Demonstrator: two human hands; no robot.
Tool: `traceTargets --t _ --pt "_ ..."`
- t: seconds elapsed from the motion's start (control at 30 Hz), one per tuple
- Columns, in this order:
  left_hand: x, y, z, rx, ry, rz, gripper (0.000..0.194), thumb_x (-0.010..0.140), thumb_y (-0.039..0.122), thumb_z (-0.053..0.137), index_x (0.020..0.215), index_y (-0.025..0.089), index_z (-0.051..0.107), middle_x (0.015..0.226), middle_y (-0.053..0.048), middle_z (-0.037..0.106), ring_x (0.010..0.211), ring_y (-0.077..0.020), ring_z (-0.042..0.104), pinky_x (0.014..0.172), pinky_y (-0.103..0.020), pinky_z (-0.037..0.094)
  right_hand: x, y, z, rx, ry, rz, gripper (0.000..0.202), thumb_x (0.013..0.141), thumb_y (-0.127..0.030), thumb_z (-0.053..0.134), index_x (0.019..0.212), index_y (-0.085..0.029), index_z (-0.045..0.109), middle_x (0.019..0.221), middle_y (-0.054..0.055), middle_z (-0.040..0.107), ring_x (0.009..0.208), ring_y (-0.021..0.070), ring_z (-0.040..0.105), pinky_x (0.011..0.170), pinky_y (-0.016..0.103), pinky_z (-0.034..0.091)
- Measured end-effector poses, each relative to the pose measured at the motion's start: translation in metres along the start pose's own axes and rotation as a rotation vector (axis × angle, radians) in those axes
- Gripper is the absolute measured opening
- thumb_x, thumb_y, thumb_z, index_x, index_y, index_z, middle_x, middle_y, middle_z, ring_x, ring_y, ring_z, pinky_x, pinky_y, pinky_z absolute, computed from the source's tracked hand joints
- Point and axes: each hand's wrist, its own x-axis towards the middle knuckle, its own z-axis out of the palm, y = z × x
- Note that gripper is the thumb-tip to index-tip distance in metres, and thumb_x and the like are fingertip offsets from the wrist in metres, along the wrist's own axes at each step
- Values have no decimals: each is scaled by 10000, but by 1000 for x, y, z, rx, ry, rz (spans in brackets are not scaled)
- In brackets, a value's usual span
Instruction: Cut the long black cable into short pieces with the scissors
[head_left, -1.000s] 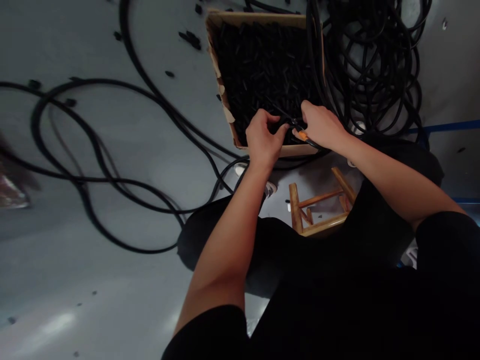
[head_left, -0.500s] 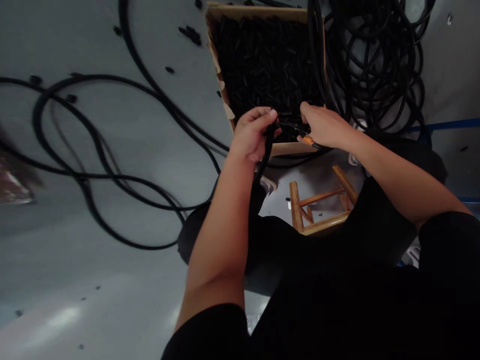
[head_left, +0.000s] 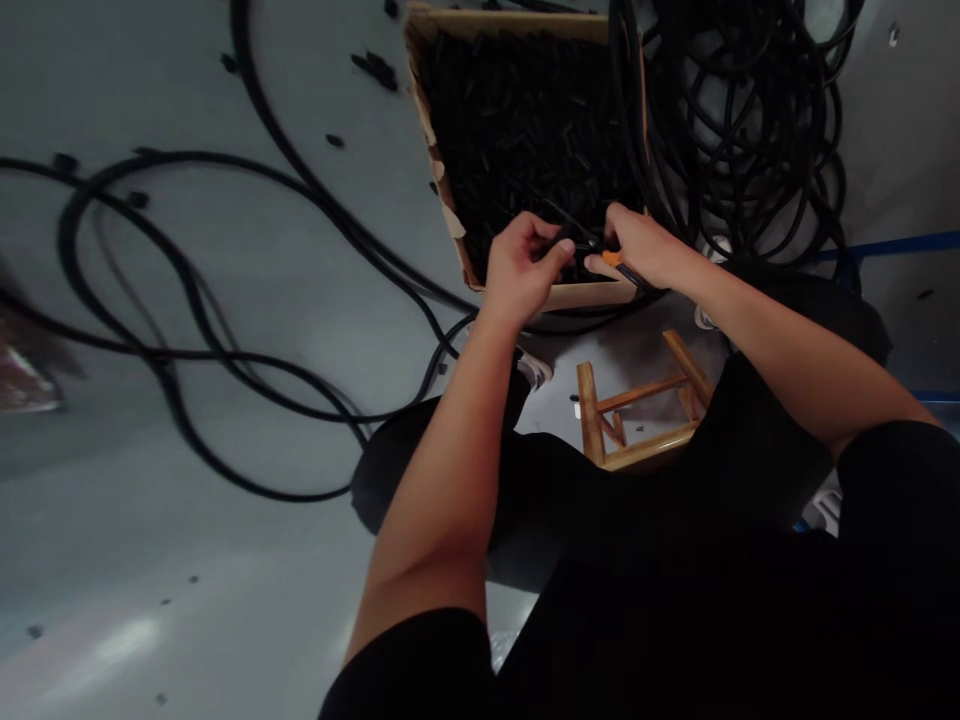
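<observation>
Over the near edge of a cardboard box (head_left: 589,295), my left hand (head_left: 521,272) pinches the end of a black hose (head_left: 561,238) between thumb and fingers. My right hand (head_left: 646,248) is closed round scissors with orange and black handles (head_left: 613,259). Their dark blades are spread apart, pointing left toward the hose end beside my left fingertips. Whether a blade touches the hose, I cannot tell. Short black hose pieces (head_left: 517,120) fill the box beneath both hands.
Long black hose (head_left: 202,290) loops across the grey floor at left. A tangled hose pile (head_left: 750,130) lies right of the box. A wooden stool (head_left: 590,412) is below my hands, between my legs. Loose black pieces (head_left: 375,70) lie on the floor.
My left hand has shifted right and turned, closer to the scissors. The blades have opened wider. The hose length that hung below my left hand no longer shows there.
</observation>
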Motion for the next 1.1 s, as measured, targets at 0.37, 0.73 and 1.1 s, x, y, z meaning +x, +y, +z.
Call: traceTargets --t 0.37,0.73,1.1 --pt "-7 46 -32 -5 -280 -70 454 1005 623 777 889 210 630 738 -12 643 506 -85 465 458 -201 335 -1 0 -5 26 15 -182 388 866 -380 817 1063 -237 517 997 7 593 990 236 645 988 454 563" --pt "-10 48 -41 -313 -373 -341 384 934 549 849 829 200 728 565 8 515 358 -69 342 348 -207 216 -14 -12 -28 -38 -84 -199 408 867 -394 854 1097 -248 550 1030 2 621 962 211 609 935 414 563" --pt "-2 24 -12 -46 -60 -120 441 929 538 914 863 237 599 765 -20 698 751 -206 732 669 -289 577 -13 -19 -18 -128 -2 -33 333 929 -354 769 1177 -215 597 1069 64 679 1045 290 703 981 447 563"
